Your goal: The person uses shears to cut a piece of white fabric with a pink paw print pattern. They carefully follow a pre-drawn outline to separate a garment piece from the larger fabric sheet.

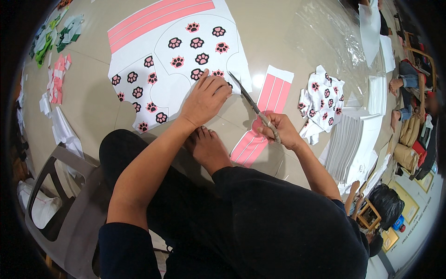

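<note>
A white fabric sheet [174,67] with black and pink paw prints, thin outline lines and a pink striped band lies ahead of me. My left hand [206,97] is at its near edge, fingers bent and closed on the fabric. My right hand [284,131] grips the handles of a pair of scissors [251,102], which look wrapped with something pale. The blades point up and left, their tip over the sheet's lower right part. Beneath the scissors and right hand lies a pink and white striped strip [274,93], creased in its middle.
On the right are a crumpled paw-print piece [323,100], a stack of white sheets [346,144] and clear plastic [320,37]. Pink scraps [58,79] and green scraps [46,39] lie left. A brown plastic chair [69,223] stands beside my leg. Other people sit at far right.
</note>
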`<state>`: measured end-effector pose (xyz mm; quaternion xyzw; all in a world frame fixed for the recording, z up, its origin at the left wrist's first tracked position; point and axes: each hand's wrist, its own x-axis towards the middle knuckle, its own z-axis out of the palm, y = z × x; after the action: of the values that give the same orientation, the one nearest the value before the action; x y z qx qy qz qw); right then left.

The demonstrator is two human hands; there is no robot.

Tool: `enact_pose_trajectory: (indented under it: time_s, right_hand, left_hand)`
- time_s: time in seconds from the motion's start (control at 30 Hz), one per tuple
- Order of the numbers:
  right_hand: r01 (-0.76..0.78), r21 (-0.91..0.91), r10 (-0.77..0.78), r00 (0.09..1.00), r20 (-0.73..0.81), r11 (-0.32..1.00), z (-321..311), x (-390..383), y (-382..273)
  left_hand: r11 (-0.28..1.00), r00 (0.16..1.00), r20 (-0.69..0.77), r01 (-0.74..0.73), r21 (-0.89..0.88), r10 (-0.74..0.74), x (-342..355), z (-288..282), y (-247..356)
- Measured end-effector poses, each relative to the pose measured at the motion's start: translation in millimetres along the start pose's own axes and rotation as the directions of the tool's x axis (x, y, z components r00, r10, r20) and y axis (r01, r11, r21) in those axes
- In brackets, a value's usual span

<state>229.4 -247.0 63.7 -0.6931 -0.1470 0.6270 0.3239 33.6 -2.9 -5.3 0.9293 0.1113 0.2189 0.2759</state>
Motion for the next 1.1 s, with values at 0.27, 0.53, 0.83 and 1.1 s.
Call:
enact_pose_trajectory:
  time_s: [0.27,0.53,0.83,1.1]
  right_hand:
    - [0.043,0.053,-0.042,0.999,-0.021,0.998,10,6,3]
    - [0.003,0.105,0.001,0.999,-0.041,0.995,24,9,5]
    - [0.022,0.146,-0.012,0.997,-0.071,0.989,36,9,10]
    - [-0.009,0.160,0.024,0.996,-0.090,0.987,40,9,10]
  left_hand:
    - [1.000,1.000,0.006,0.004,-0.018,-0.003,0,-1,1]
    - [1.000,1.000,0.007,0.002,-0.013,-0.002,1,-2,1]
    - [1.000,1.000,0.013,0.007,-0.023,-0.007,0,-4,1]
    - [0.999,1.000,0.009,0.006,-0.035,-0.005,-1,-4,0]
